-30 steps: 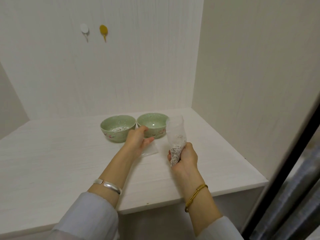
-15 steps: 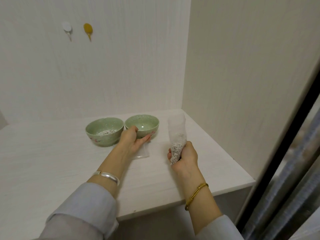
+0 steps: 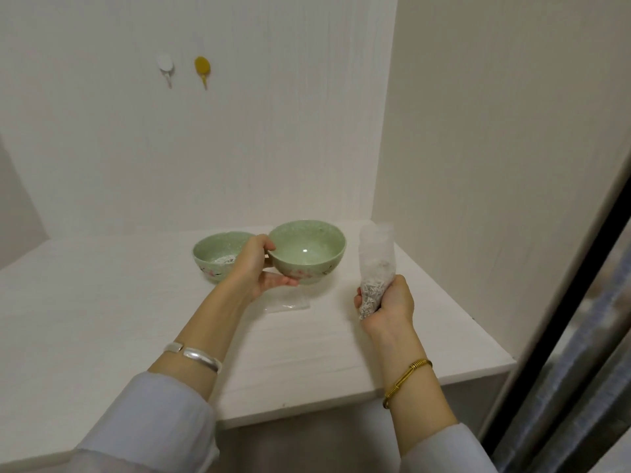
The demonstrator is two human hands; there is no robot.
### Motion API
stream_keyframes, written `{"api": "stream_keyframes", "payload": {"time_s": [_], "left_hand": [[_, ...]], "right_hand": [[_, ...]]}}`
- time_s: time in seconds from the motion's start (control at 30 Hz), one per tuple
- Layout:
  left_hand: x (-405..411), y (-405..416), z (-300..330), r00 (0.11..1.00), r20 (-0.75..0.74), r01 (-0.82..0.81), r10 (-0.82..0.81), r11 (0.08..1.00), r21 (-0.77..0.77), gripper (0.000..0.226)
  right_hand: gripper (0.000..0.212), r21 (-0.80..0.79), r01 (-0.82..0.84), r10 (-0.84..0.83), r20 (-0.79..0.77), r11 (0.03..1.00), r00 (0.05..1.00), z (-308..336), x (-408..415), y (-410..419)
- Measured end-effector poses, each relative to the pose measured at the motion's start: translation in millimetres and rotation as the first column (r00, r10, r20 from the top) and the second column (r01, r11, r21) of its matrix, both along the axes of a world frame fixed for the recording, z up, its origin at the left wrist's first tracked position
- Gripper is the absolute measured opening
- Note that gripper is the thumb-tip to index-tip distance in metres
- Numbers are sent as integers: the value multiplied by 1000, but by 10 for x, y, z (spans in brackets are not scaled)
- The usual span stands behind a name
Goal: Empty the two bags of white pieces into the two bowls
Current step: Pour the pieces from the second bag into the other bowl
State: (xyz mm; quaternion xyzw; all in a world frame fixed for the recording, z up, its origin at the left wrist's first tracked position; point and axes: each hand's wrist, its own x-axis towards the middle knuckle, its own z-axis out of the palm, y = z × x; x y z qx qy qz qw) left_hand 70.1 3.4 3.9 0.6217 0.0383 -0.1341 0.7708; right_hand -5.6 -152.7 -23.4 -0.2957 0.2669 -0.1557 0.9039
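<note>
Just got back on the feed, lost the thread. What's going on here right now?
A person is partway through. The left hand grips the empty right-hand green ceramic bowl by its rim and base. The right hand holds a clear plastic bag of white pieces upright beside it, unpoured. The left-hand green bowl already has white pieces in it. A flat empty clear bag lies on the white table.

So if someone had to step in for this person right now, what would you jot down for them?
Left hand grips the empty right bowl by its rim, lifted and tilted. Right hand grips the full bag of white pieces, upright. Left bowl on the table already holds white pieces; a flat, seemingly empty bag lies in front of the bowls. Done: first bag. Left: pour the second bag into the held bowl.
</note>
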Motion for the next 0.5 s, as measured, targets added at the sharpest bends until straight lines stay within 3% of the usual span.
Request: {"api": "stream_keyframes", "payload": {"time_s": [0.13, 0.4, 0.5], "left_hand": [[-75, 229, -114, 998, -1, 59, -59, 995, 75, 46], [-244, 539, -172, 982, 0, 175, -188, 917, 357, 47], [-277, 599, -226, 966, -43, 251, -255, 886, 390, 35]], "right_hand": [[23, -21, 5, -5, 27, 1000, 1000, 7, 24, 33], [23, -26, -29, 30, 48, 999, 998, -32, 96, 157], [24, -19, -42, 43, 51, 999, 998, -58, 85, 185]]}}
